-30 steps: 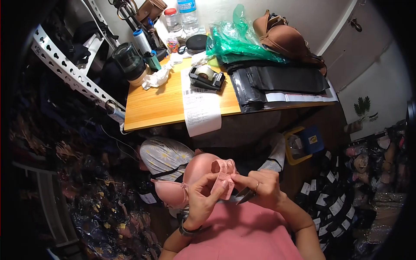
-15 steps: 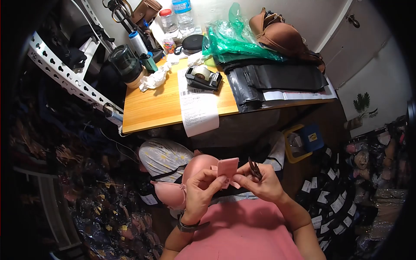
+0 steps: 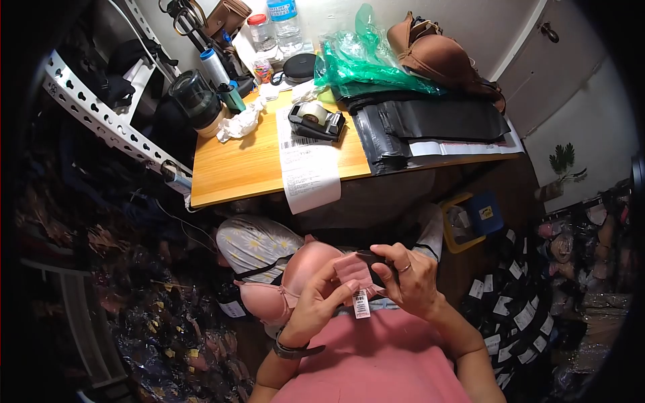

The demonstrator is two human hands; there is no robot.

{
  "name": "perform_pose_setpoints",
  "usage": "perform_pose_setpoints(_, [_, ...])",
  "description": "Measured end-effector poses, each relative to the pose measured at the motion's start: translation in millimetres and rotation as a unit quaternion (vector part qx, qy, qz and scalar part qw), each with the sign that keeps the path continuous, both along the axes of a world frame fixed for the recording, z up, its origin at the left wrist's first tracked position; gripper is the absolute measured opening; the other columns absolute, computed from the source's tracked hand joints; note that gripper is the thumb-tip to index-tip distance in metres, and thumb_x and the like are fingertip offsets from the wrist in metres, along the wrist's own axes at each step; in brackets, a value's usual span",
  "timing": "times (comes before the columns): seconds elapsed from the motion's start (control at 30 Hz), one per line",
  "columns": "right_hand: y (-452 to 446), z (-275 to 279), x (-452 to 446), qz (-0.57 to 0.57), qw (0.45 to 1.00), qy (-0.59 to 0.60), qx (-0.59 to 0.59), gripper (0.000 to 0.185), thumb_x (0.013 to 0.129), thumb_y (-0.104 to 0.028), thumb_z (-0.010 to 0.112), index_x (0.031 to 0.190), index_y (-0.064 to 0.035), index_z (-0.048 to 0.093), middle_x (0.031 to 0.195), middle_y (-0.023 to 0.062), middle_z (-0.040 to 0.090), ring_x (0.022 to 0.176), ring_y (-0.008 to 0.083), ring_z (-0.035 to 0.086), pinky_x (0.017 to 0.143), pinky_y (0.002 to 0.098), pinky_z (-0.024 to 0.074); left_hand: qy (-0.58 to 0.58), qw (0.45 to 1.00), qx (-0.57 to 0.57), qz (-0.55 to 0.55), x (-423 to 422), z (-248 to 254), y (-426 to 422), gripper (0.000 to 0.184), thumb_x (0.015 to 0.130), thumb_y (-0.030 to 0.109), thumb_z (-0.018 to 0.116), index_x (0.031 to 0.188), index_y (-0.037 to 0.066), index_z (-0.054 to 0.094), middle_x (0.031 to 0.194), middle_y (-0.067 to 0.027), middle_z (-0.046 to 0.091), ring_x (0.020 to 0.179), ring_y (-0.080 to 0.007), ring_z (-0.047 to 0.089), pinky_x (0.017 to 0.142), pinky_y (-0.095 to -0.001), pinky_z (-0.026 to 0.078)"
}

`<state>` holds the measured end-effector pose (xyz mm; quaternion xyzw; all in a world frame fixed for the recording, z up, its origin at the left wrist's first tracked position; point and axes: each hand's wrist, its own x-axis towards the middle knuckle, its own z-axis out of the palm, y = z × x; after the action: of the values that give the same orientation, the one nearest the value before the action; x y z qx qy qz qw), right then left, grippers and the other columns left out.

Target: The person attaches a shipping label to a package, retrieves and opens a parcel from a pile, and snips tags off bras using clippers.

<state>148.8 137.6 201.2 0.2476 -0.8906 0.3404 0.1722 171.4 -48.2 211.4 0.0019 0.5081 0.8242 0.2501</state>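
Note:
A pink bra [image 3: 314,260] lies across my lap, its cups to the left. My left hand [image 3: 316,299] is closed, pinching the end of its band [image 3: 353,269]. A white printed label [image 3: 361,307] hangs down from the band below my left fingertips. My right hand [image 3: 411,279] is closed around small dark snips [image 3: 371,257], whose tip is at the upper edge of the band. Whether the blades touch the fabric I cannot tell. The right fingers hide most of the snips' handle.
Ahead stands a wooden table [image 3: 235,171] with a tape dispenser [image 3: 317,122], a printed paper [image 3: 310,174], black plastic bags [image 3: 440,121], green plastic [image 3: 376,74] and a brown bra [image 3: 443,57]. A yellow-and-blue bin [image 3: 485,213] is on the floor at right. Packaged garments [image 3: 175,336] lie both sides.
My right hand has turned, bringing the snips from pointing upward to lying against the band's top edge. The band has tilted, and the white label now hangs in plain view.

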Motion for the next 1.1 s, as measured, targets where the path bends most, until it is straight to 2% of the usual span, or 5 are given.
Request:
perform_pose_setpoints(0.2, [3.5,0.8,5.4,0.008,0.939,-0.26,-0.226,0.029,0.089,-0.027,0.057,0.109,-0.006,0.052,0.069,0.008,0.059,0.058,0.0172,0.059,0.048,0.0294,0.0429,-0.04,0.999,0.03,0.018,-0.6,-4.4,-0.8,0.039,0.095,0.01,0.044,0.132,-0.003,0.037,0.119,-0.0121,0.054,0.103,-0.016,0.057,0.083,-0.0245,0.047])
perform_pose_setpoints(0.33, [6.0,12.0,3.6,0.083,0.861,-0.42,-0.275,0.016,0.087,-0.017,0.063,0.09,-0.0026,0.06,0.062,-0.0086,0.047,0.054,-0.0014,0.036,0.046,0.0162,0.0285,-0.035,0.997,0.009,0.061,-1.9,-5.2,2.5,0.033,0.094,0.009,0.047,0.123,-0.005,0.046,0.108,-0.0082,0.059,0.097,-0.0114,0.058,0.079,-0.0221,0.047])
perform_pose_setpoints(0.87, [4.9,0.6,-6.4,0.093,0.892,-0.342,-0.28,0.01,0.082,-0.008,0.067,0.082,-0.0012,0.06,0.071,-0.003,0.052,0.058,0.0005,0.039,0.051,0.0172,0.032,0.03,0.987,-0.087,0.129,3.9,-12.9,5.7,0.009,0.086,0.003,0.06,0.093,-0.003,0.062,0.087,-0.0012,0.063,0.076,-0.0051,0.058,0.067,-0.0169,0.047])
perform_pose_setpoints(1.0, [13.2,15.4,-23.9,0.112,0.945,-0.19,-0.24,0.005,0.081,-0.004,0.065,0.079,-0.0016,0.061,0.079,0.0026,0.057,0.068,0.0045,0.053,0.058,0.0216,0.044,0.34,0.812,-0.443,0.168,12.7,-22.9,3.3,0.049,0.072,0.017,0.075,0.114,0.002,0.054,0.109,-0.0178,0.057,0.104,-0.0293,0.053,0.089,-0.04,0.041])
perform_pose_setpoints(1.1, [48.1,29.5,-22.5,-0.221,0.889,-0.082,-0.393,0.009,0.087,-0.011,0.06,0.091,-0.0034,0.059,0.078,0.0019,0.058,0.063,0.0057,0.052,0.055,0.0233,0.0435,0.388,0.656,-0.637,0.117,47.7,-69.4,-19.0,0.096,0.066,0.028,0.076,0.14,0.007,0.019,0.138,-0.0266,0.025,0.129,-0.0462,0.021,0.103,-0.0571,0.02])
